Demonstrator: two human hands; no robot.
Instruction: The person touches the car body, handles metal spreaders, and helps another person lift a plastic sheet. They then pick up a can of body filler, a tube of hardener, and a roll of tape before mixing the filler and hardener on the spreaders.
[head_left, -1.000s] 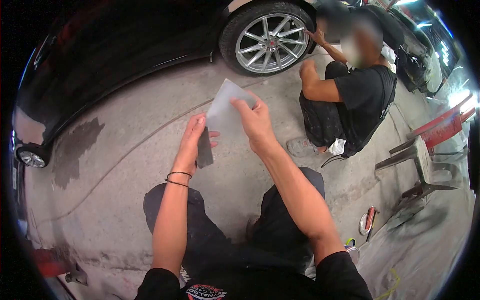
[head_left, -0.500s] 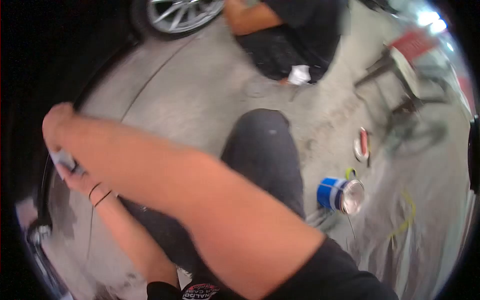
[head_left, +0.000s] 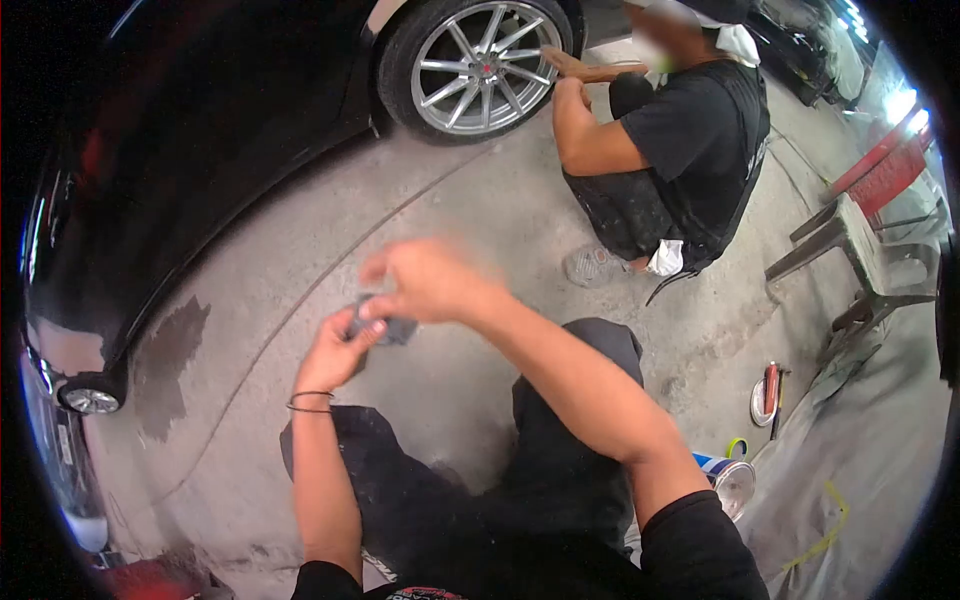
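Observation:
Between my two hands, above the concrete floor, is a small dark grey piece [head_left: 397,329], perhaps a folded sheet or pad. My left hand [head_left: 335,350], with a dark band at the wrist, grips its left edge between thumb and fingers. My right hand [head_left: 425,282] reaches over it from the right, its thumb close to the piece; the fingers are blurred, so their hold on it is unclear. Both hands are in front of my bent knees, away from the black car [head_left: 200,110].
A person [head_left: 690,140] in black crouches by the silver car wheel [head_left: 485,68]. At the right stand a grey plastic chair [head_left: 850,245] and a blue can [head_left: 735,484]. Near them lie a red-handled tool [head_left: 771,388] and plastic sheeting [head_left: 860,480].
Both hands have come away from the dark car side at the left to the space before my knees. The view has shifted, showing more of the wheel, car and crouching person.

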